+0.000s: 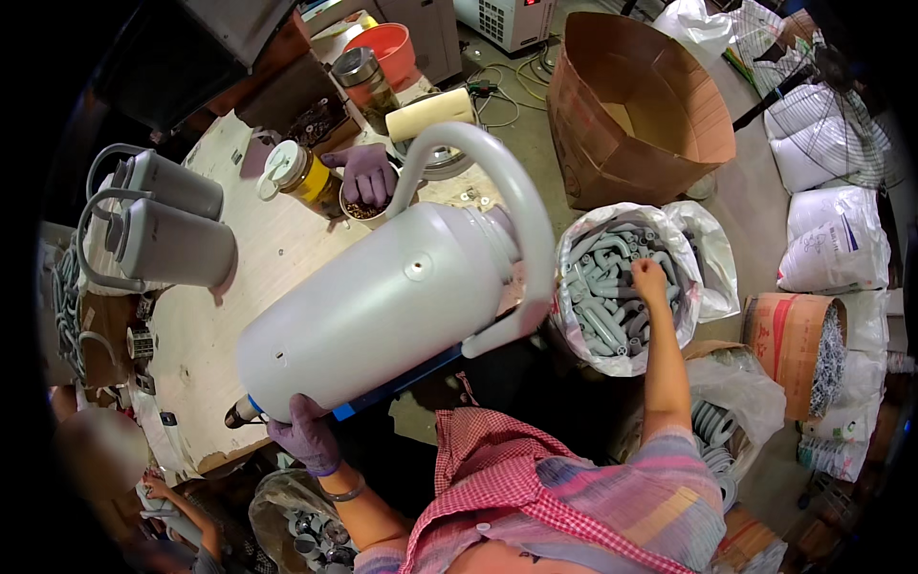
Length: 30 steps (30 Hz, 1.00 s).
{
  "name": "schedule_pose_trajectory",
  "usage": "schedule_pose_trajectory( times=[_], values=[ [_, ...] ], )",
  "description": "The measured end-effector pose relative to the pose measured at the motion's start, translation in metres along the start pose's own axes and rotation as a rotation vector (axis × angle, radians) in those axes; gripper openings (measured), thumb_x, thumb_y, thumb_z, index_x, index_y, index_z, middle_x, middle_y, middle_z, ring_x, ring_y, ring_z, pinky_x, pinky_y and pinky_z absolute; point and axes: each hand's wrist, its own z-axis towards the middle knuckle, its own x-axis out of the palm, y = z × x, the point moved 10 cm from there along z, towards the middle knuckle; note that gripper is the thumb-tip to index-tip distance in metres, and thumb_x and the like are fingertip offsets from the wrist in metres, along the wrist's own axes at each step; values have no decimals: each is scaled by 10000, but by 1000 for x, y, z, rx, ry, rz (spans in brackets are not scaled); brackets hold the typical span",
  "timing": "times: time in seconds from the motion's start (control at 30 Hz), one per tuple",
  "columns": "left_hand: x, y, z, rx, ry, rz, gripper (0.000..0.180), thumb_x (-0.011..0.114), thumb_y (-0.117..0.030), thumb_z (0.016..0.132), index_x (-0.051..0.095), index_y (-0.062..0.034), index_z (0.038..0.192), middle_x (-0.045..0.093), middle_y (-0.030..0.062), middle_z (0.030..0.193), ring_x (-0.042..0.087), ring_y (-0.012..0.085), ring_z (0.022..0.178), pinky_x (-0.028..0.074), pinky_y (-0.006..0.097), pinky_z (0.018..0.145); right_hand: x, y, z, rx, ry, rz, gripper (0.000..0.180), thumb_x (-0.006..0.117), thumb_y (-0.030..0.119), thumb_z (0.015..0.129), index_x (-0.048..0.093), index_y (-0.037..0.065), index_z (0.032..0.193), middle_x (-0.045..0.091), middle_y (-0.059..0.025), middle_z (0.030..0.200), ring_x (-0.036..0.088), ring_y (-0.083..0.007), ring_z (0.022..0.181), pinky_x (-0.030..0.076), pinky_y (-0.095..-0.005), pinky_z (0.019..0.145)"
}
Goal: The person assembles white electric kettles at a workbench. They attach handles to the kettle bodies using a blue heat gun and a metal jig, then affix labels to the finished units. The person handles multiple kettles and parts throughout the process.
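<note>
A large grey plastic jug body (368, 306) with a big looped handle (540, 239) lies tilted on its side over the table's near edge. My left hand (306, 437), in a purple glove, grips its lower end. A blue piece (402, 383) shows partly under the jug. Off to the right, my bare right hand (649, 278) is in a white-lined bin (612, 362) of curved grey plastic parts (601, 320). Its fingers are closed together; what they hold among the parts cannot be made out.
Two grey jugs (182, 244) stand at the table's left. A purple glove (366, 174), a jar (304, 182) and an orange bowl (387, 50) are farther back. An open cardboard box (612, 143) stands beyond the bin. Another person's hand (156, 486) shows at lower left.
</note>
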Motion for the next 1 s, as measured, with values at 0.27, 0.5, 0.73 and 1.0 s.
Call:
schedule_pose_trajectory(
  times=[0.27, 0.5, 0.73, 1.0],
  values=[
    [23, -19, -4, 26, 64, 31, 484, 681, -355, 941, 597, 68, 1160, 673, 113, 1100, 642, 180, 979, 514, 317, 864, 162, 3, 32, 493, 43, 753, 292, 674, 197, 880, 630, -48, 1032, 649, -127, 941, 618, -197, 795, 511, -350, 681],
    [-3, -9, -8, 60, -21, 70, 542, 674, -368, 939, 560, 72, 1233, 644, 141, 1177, 635, 211, 1039, 508, 358, 912, 58, 89, -34, 30, -133, 1046, 331, 690, 97, 915, 507, 0, 1174, 642, -94, 1045, 623, -154, 936, 499, -291, 854],
    [7, -6, -4, 45, -11, 136, 636, 644, -482, 937, 570, 74, 1237, 639, 158, 1165, 632, 241, 1021, 527, 383, 874, -121, 153, -110, -346, -236, 640, 389, 759, -21, 838, 586, 77, 1172, 645, -66, 1105, 618, -111, 910, 531, -246, 757],
    [13, -7, 1, 86, 6, 113, 629, 682, -430, 930, 561, 89, 1265, 634, 154, 1197, 613, 221, 1040, 495, 357, 920, -164, 168, -125, -350, -226, 474, 363, 817, 103, 768, 647, 54, 1086, 698, -98, 1015, 676, -218, 909, 526, -345, 782]
  ],
)
